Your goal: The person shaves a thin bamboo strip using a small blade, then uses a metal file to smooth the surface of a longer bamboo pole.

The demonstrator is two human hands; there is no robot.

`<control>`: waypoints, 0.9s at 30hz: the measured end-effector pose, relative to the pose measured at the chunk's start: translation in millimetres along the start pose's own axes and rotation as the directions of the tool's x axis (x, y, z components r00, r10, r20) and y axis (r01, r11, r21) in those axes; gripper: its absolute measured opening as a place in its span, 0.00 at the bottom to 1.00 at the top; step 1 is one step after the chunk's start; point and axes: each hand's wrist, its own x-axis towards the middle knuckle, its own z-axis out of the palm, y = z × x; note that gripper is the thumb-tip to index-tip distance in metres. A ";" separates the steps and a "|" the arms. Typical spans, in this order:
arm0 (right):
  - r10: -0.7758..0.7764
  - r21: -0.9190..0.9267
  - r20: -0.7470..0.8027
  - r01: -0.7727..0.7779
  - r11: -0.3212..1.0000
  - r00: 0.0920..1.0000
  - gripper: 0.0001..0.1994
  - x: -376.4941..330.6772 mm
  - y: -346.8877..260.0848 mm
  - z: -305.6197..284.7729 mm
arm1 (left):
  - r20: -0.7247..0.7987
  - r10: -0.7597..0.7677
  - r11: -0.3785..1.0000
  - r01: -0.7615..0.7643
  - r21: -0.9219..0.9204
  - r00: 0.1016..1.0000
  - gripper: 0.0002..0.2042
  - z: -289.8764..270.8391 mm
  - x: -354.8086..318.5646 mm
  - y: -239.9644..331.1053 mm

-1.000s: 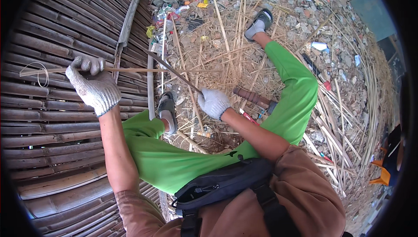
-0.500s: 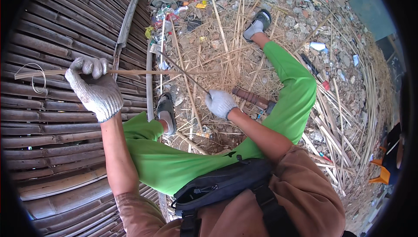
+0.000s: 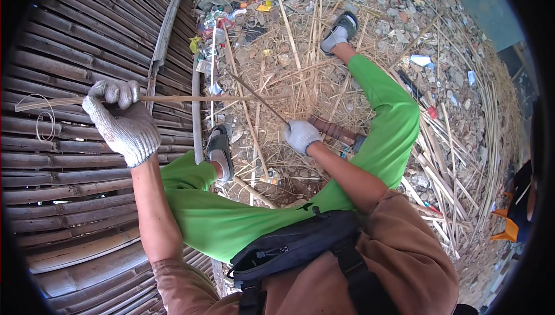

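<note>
My left hand [image 3: 120, 121], in a whitish knit glove, is closed around a bamboo strip [image 3: 191, 98] at the left. The strip runs level to the right across the gap between my legs. Its left end sticks out past my fist, with a thin curled shaving [image 3: 46, 127] hanging from it. My right hand [image 3: 302, 137], gloved too, is closed on a knife whose long dark narrow blade [image 3: 257, 97] points up and left. The blade crosses the strip near its right part; whether they touch I cannot tell. The knife's handle is hidden in my glove.
A brown banded cylinder [image 3: 332, 130] lies just beyond my right hand. The slatted bamboo wall [image 3: 69, 170] fills the left side. Long split strips [image 3: 445, 182] lie at the right, near an orange plastic object [image 3: 506, 226]. Shavings, rubble and litter cover the ground around my sandalled feet.
My right hand and the knife have shifted right along the strip, toward its far end. My left hand has moved slightly left with the strip.
</note>
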 end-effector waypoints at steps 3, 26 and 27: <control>0.017 0.038 0.035 -0.018 0.999 0.999 0.25 4.2 -37.8 -15.5 | 0.020 -0.001 1.000 0.000 0.031 1.000 0.15 0.2 3.3 -1.5; -0.124 0.153 -0.143 0.146 0.977 0.982 0.19 -18.5 -70.5 -2.6 | 0.079 -0.005 0.999 0.002 0.036 0.997 0.13 -8.6 20.0 -12.1; -0.067 0.120 -0.135 0.083 0.989 0.989 0.20 -16.1 -55.1 3.2 | 0.095 -0.020 1.000 0.018 0.019 0.995 0.13 -5.9 22.5 -11.5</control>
